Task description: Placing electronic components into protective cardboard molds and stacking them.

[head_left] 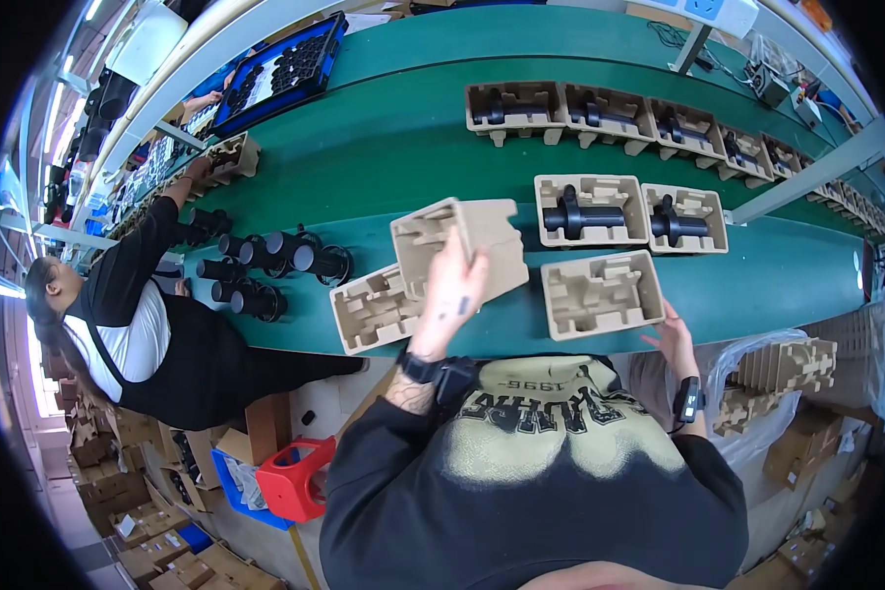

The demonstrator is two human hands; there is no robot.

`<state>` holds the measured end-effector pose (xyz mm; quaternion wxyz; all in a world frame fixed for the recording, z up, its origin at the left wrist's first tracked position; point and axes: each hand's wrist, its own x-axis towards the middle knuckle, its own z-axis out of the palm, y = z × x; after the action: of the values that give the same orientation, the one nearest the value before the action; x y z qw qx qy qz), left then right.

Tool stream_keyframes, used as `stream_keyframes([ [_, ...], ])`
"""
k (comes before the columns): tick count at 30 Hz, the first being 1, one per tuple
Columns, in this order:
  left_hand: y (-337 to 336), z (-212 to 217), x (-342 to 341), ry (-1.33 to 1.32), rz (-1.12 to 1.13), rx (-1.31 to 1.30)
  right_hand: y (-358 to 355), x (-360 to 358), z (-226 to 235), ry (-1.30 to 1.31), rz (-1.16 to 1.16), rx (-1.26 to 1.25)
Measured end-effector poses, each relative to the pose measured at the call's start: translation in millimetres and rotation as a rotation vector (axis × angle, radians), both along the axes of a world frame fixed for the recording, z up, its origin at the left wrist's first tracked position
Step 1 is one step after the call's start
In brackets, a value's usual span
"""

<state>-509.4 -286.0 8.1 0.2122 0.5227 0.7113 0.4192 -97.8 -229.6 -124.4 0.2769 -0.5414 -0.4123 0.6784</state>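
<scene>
My left hand (452,280) is closed on the edge of a tan moulded-pulp tray (418,241), which is held tilted with another pulp piece behind it. Partly under these lies another pulp tray (364,310) on the green bench. My right hand (674,339) has its fingers apart beside the right edge of a bare pulp tray (600,295); whether it touches the tray is hard to tell. Just beyond, two pulp trays (590,236) each hold a black cylindrical part with a ring (582,216).
Several filled pulp trays (610,113) run in a row along the far belt. Black cylindrical parts (275,251) stand grouped on the left. A co-worker (157,334) reaches to trays there. Stacked pulp trays (782,369) in plastic sit right; a red stool (295,482) stands below.
</scene>
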Motion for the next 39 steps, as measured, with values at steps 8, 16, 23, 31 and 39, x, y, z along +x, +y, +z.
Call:
stream_keyframes([
  [8, 63, 21, -69, 0.267, 0.170, 0.051, -6, -48, -22, -0.560, 0.274, 0.317],
  [16, 82, -137, -175, 0.775, 0.091, -0.478, 35, -192, 107, -0.165, 0.142, 0.653],
  [23, 92, -168, -135, 0.732, 0.033, -0.519, 95, -298, 56, -0.109, 0.155, 0.418],
  [31, 58, -155, -169, 0.536, 0.134, -0.425, 109, -316, 50, -0.557, 0.544, 0.521],
  [39, -3, -111, -143, 0.446, 0.542, 0.006, 93, -319, 8, -1.204, 0.642, 1.070],
])
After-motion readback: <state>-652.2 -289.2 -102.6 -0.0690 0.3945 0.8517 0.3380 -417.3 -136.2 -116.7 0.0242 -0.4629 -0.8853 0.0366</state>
